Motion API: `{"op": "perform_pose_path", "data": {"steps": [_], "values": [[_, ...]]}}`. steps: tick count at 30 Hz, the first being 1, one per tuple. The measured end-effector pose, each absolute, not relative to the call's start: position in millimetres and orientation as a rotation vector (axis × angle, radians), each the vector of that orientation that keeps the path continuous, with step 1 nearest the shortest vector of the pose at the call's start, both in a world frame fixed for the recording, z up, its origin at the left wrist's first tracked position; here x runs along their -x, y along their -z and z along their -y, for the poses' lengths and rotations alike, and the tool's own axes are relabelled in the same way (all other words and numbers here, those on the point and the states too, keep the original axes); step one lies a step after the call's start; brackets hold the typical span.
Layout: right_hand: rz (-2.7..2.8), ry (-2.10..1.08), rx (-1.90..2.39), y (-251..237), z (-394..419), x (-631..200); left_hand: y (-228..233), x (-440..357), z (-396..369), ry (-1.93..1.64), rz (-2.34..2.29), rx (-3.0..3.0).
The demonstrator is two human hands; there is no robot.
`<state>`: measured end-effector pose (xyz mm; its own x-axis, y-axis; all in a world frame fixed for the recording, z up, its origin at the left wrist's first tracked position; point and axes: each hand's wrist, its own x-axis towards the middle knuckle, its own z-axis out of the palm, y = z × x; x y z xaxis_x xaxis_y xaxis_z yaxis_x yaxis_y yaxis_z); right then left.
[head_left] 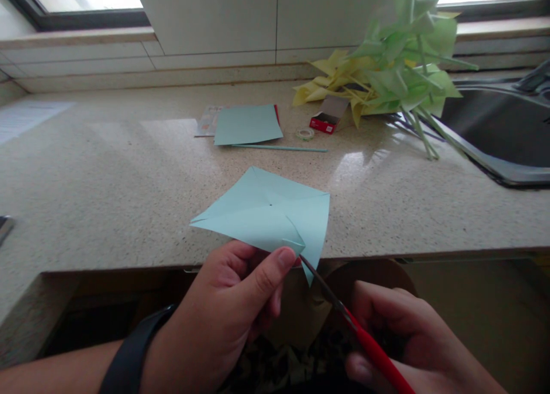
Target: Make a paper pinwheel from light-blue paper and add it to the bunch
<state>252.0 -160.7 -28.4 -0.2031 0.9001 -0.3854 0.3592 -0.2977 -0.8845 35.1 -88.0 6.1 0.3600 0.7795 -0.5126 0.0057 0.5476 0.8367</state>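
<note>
Speckled stone countertop [107,199] stretches before you, a sink [507,136] off to the right beside the heap of green and yellow pinwheels [387,73]. Your pale blue paper square [268,213] hangs over the counter's near edge; it looks light, floppy and easily creased, so grip near the fold. Your left hand [227,314] pinches its lower edge. Your right hand [412,342] is closed around the red-handled scissors [356,331], blades at the paper's corner.

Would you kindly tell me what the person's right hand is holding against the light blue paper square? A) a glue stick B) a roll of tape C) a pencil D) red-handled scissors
D: the right hand holds red-handled scissors, blades meeting the corner of the light blue paper square pinched by the left hand.
</note>
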Motion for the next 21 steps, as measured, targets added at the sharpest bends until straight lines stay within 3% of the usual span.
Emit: {"op": "perform_pose_path", "data": {"steps": [21], "values": [[1.562,-1.391,1.604,31.9,160.3,-251.5,-3.4,-34.9,89.3,-0.632,-1.103,-0.851]]}}
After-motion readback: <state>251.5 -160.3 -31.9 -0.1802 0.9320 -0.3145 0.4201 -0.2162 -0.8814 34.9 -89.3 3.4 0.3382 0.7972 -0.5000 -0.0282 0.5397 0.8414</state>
